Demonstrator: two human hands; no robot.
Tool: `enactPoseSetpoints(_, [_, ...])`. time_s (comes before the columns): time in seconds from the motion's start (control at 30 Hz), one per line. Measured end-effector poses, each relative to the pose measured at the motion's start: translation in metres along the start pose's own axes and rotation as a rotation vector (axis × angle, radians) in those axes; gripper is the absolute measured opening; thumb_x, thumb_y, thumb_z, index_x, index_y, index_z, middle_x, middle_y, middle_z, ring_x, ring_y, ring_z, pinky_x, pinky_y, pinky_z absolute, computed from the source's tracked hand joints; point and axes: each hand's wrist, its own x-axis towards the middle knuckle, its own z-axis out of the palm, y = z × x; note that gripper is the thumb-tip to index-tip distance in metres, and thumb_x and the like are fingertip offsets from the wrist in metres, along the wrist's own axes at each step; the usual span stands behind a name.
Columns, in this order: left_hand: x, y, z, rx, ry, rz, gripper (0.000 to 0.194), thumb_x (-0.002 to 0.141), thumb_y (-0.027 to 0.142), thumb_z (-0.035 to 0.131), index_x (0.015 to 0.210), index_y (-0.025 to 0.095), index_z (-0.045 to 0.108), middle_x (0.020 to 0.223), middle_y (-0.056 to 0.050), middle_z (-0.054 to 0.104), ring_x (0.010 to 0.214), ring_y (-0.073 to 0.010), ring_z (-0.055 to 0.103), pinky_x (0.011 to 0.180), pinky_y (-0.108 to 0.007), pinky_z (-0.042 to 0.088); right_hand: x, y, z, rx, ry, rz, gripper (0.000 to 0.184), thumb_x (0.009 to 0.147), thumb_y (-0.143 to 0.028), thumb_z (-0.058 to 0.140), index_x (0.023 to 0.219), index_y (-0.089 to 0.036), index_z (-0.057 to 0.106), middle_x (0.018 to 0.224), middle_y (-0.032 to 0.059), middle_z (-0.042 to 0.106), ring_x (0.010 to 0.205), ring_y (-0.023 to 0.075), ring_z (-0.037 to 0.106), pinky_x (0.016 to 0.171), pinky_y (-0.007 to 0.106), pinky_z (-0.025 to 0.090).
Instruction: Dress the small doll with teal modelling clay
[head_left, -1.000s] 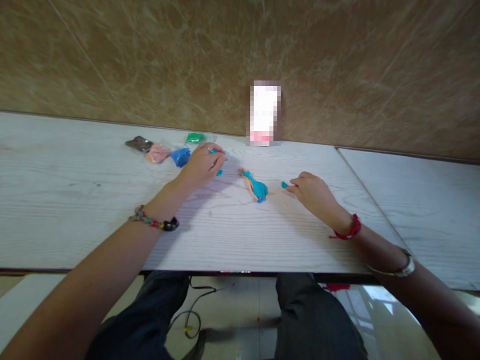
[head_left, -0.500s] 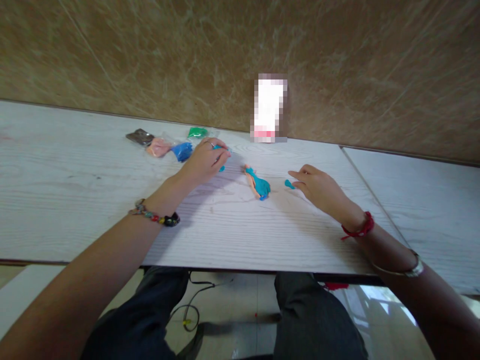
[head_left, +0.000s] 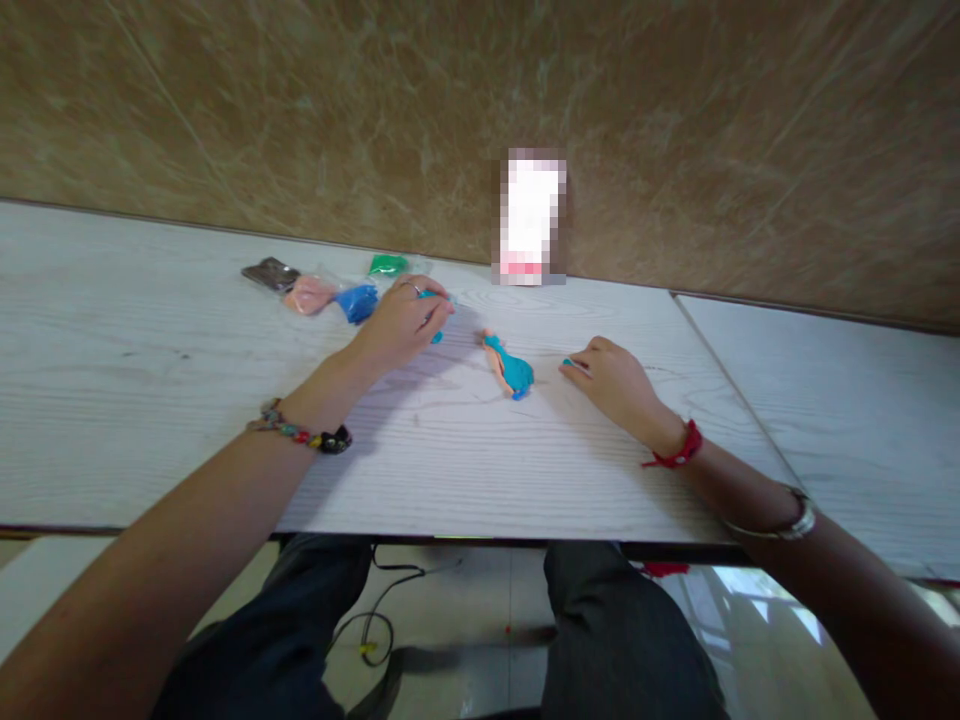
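Observation:
My left hand (head_left: 409,315) rests over the table, fingers closed around teal clay (head_left: 429,295). Clear plastic seems to show at its fingertips, and another bit of teal clay (head_left: 437,338) peeks out under the fingers. On the right, my right hand (head_left: 607,375) pinches a small piece of teal clay (head_left: 568,362) between thumb and fingers, mostly covered by them. Between the hands lies a flat clay figure (head_left: 514,370), teal with a peach edge and a blue bit at its lower end. Neither hand touches it.
Bags of brown clay (head_left: 270,273), peach clay (head_left: 309,295), blue clay (head_left: 356,302) and green clay (head_left: 388,265) lie beyond my left hand. A bright blurred-out upright object (head_left: 531,215) leans at the brown marbled wall (head_left: 300,120). The white table (head_left: 150,400) has a seam at right.
The fingers of my right hand opened beside the small teal clay piece half a second ago and are now closed on it. My left hand keeps its hold.

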Motion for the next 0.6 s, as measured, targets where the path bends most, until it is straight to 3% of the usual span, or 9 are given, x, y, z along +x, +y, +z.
enactPoseSetpoints(0.2, [0.000,-0.001,0.000,-0.017,-0.007,-0.020,0.041,0.089,0.038,0.028,0.081,0.018,0.063,0.095,-0.007,0.059,0.098,-0.0222,0.052,0.091,-0.039,0.039,0.003,-0.002,0.003,0.049,0.012,0.014,0.029,0.086,-0.022,0.044,0.084,-0.013,0.071,0.084,0.0095,0.062,0.078,0.0174,0.056,0.068,0.027,0.038])
enactPoseSetpoints(0.43, [0.001,0.002,-0.001,-0.024,-0.016,-0.040,0.040,0.087,0.038,0.028,0.080,0.017,0.062,0.097,-0.008,0.058,0.097,-0.0226,0.051,0.091,-0.038,0.038,0.007,-0.004,0.005,0.090,0.073,0.092,0.027,0.084,-0.027,0.048,0.085,-0.012,0.071,0.086,0.0106,0.065,0.080,0.0188,0.057,0.068,0.027,0.040])
enactPoseSetpoints(0.6, [0.002,0.001,0.000,-0.037,-0.001,-0.047,0.038,0.085,0.037,0.030,0.076,0.018,0.061,0.095,-0.008,0.059,0.094,-0.0227,0.052,0.089,-0.038,0.039,0.012,-0.001,0.012,0.193,0.121,0.114,0.020,0.078,-0.018,0.052,0.074,-0.014,0.070,0.077,0.0076,0.067,0.070,0.0167,0.058,0.064,0.027,0.041])
